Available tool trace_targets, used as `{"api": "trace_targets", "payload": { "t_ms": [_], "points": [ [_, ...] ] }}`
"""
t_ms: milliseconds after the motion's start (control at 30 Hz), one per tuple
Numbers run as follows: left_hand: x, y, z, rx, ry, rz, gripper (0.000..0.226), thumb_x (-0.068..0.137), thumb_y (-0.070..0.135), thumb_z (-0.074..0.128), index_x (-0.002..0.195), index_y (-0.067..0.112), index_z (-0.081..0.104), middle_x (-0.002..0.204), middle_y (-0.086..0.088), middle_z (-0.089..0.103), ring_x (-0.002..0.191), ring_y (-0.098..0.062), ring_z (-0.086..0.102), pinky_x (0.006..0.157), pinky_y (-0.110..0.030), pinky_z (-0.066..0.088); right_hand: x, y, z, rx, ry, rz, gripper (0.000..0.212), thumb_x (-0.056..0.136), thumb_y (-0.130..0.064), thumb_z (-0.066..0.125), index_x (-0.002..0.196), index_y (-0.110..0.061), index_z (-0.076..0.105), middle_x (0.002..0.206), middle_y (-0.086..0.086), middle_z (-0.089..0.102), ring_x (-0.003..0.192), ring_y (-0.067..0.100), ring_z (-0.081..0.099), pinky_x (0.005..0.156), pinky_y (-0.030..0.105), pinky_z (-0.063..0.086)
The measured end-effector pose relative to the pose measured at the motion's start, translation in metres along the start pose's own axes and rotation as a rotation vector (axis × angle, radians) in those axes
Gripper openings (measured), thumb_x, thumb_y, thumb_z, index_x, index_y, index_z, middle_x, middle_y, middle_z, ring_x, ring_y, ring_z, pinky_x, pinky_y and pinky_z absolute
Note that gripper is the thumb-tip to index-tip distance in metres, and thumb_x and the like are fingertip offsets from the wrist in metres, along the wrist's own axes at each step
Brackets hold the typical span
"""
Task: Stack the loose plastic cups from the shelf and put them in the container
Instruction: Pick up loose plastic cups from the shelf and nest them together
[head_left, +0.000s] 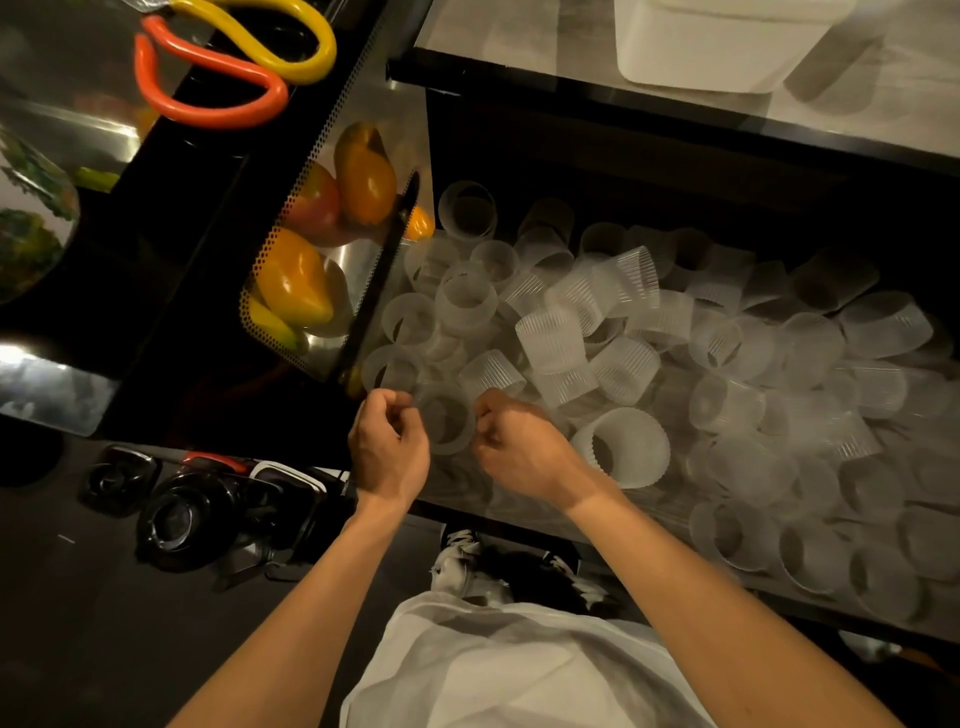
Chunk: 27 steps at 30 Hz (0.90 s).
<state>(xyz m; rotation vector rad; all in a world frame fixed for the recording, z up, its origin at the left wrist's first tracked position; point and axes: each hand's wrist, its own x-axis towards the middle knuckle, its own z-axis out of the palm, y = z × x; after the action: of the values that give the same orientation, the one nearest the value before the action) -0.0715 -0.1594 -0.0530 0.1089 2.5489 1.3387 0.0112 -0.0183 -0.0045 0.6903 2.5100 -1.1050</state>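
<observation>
Several loose translucent ribbed plastic cups (639, 322) lie heaped on a dark shelf (675, 535) in front of me. My left hand (387, 447) and my right hand (511, 447) are at the pile's near left corner, both curled with pinched fingers on either side of one clear cup (448, 421) that lies on its side. Each hand seems to pinch that cup's rim, though the grip is hard to make out. A white container (717, 47) stands on the upper shelf, far right.
A perforated metal basket (291, 244) with mangoes and peppers hangs left of the cups. Orange and yellow curved handles (218, 78) lie above it. Black lids and containers (187, 514) sit low at the left. My white shirt fills the bottom.
</observation>
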Motion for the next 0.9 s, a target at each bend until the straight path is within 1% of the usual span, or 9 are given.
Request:
{"api": "trace_targets", "payload": {
  "t_ms": [167, 267, 367, 467, 600, 667, 733, 800, 900],
  "points": [
    [0.001, -0.007, 0.002, 0.082, -0.057, 0.020, 0.010, 0.099, 0.014, 0.059, 0.108, 0.014, 0.063, 0.110, -0.009, 0.062, 0.100, -0.027, 0.063, 0.088, -0.042, 0.054, 0.000, 0.001, 0.002, -0.032, -0.025, 0.014, 0.038, 0.090, -0.017, 0.056, 0.128, -0.011, 0.056, 0.104, 0.007, 0.071, 0.100, 0.027, 0.066, 0.089, 0.042, 0.055],
    [0.002, -0.009, 0.003, 0.160, -0.067, 0.049, 0.018, 0.097, 0.015, 0.064, 0.114, 0.009, 0.063, 0.112, -0.013, 0.057, 0.100, -0.032, 0.059, 0.088, -0.036, 0.047, -0.002, 0.002, 0.001, -0.057, -0.041, 0.031, 0.043, 0.094, -0.017, 0.055, 0.137, -0.010, 0.055, 0.114, 0.007, 0.070, 0.107, 0.026, 0.063, 0.094, 0.036, 0.052],
    [-0.001, -0.003, 0.005, 0.183, -0.007, 0.078, 0.021, 0.094, 0.015, 0.066, 0.114, 0.008, 0.062, 0.113, -0.012, 0.056, 0.099, -0.032, 0.059, 0.088, -0.039, 0.050, -0.005, 0.004, 0.003, -0.073, -0.019, 0.047, 0.039, 0.092, -0.016, 0.055, 0.131, -0.012, 0.057, 0.108, 0.008, 0.070, 0.103, 0.028, 0.065, 0.089, 0.037, 0.053],
    [-0.008, 0.007, 0.005, 0.175, 0.025, 0.150, 0.013, 0.091, 0.015, 0.067, 0.103, 0.011, 0.064, 0.101, -0.005, 0.060, 0.088, -0.026, 0.061, 0.076, -0.035, 0.049, -0.009, 0.007, 0.002, -0.112, 0.038, 0.058, 0.037, 0.089, -0.014, 0.056, 0.125, -0.008, 0.058, 0.115, 0.015, 0.065, 0.103, 0.035, 0.064, 0.087, 0.040, 0.054],
    [-0.018, 0.020, 0.010, 0.288, -0.273, 0.075, 0.005, 0.088, 0.028, 0.066, 0.086, 0.029, 0.062, 0.082, -0.001, 0.069, 0.082, -0.025, 0.067, 0.073, -0.035, 0.056, -0.016, 0.012, -0.002, -0.185, 0.096, 0.085, 0.045, 0.089, -0.007, 0.060, 0.133, -0.001, 0.049, 0.131, 0.021, 0.047, 0.099, 0.044, 0.062, 0.085, 0.044, 0.052],
    [-0.022, 0.030, 0.014, 0.392, -0.509, -0.049, 0.002, 0.088, 0.028, 0.065, 0.090, 0.028, 0.064, 0.089, -0.004, 0.069, 0.089, -0.027, 0.066, 0.075, -0.035, 0.054, -0.016, 0.013, -0.002, -0.208, 0.078, 0.117, 0.057, 0.092, -0.009, 0.060, 0.144, 0.001, 0.038, 0.134, 0.026, 0.041, 0.100, 0.046, 0.062, 0.086, 0.045, 0.051],
    [-0.026, 0.037, 0.020, 0.430, -0.690, -0.172, 0.011, 0.088, 0.023, 0.065, 0.098, 0.018, 0.066, 0.089, -0.005, 0.070, 0.087, -0.026, 0.068, 0.071, -0.031, 0.051, -0.015, 0.015, -0.002, -0.211, 0.060, 0.151, 0.065, 0.096, -0.013, 0.058, 0.152, 0.001, 0.028, 0.135, 0.029, 0.041, 0.106, 0.046, 0.060, 0.088, 0.043, 0.049],
    [-0.028, 0.039, 0.025, 0.370, -0.773, -0.279, 0.018, 0.083, 0.019, 0.069, 0.101, 0.013, 0.070, 0.088, -0.005, 0.075, 0.083, -0.023, 0.074, 0.075, -0.035, 0.059, -0.012, 0.014, -0.003, -0.183, 0.034, 0.208, 0.067, 0.097, -0.014, 0.056, 0.153, 0.002, 0.024, 0.136, 0.031, 0.043, 0.112, 0.046, 0.058, 0.092, 0.044, 0.048],
    [-0.030, 0.036, 0.032, 0.317, -0.804, -0.312, 0.034, 0.079, 0.011, 0.074, 0.112, 0.011, 0.070, 0.102, -0.008, 0.073, 0.096, -0.026, 0.071, 0.083, -0.040, 0.060, -0.008, 0.013, -0.005, -0.092, -0.047, 0.335, 0.067, 0.096, -0.014, 0.059, 0.151, 0.000, 0.023, 0.139, 0.032, 0.044, 0.124, 0.046, 0.053, 0.098, 0.044, 0.046]
  ]
}}
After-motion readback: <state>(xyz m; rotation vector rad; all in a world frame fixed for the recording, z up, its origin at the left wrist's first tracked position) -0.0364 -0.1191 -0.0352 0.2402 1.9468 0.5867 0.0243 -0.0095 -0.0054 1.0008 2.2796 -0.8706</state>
